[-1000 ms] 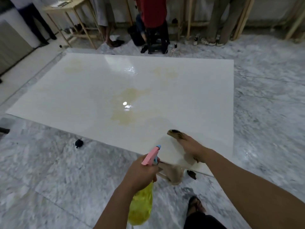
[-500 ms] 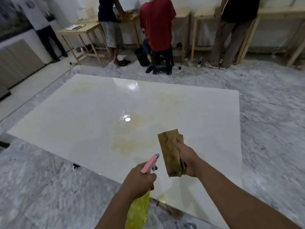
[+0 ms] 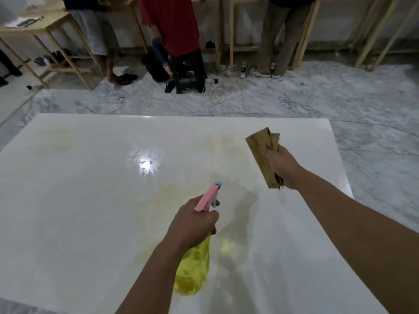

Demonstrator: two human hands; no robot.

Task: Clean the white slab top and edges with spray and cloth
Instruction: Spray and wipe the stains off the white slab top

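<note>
Floor: I'm seeing grey-veined marble floor (image 3: 374,123) lying all around the slab, with white cables (image 3: 213,98) trailing across it at the far side.
Room: I'm looking at wooden tables (image 3: 56,26) lining the far wall, with three people standing at them; one is wearing a red shirt (image 3: 172,21).
Slab: the white slab (image 3: 86,211) is filling most of my view, glossy, carrying yellowish stains near its middle and far left.
Left hand: my left hand (image 3: 192,225) is gripping the spray bottle (image 3: 192,268), yellow with a pink trigger head, above the slab's near half.
Right hand: my right hand (image 3: 281,166) is clutching the folded tan cloth (image 3: 260,150), raised over the slab's right side.
</note>
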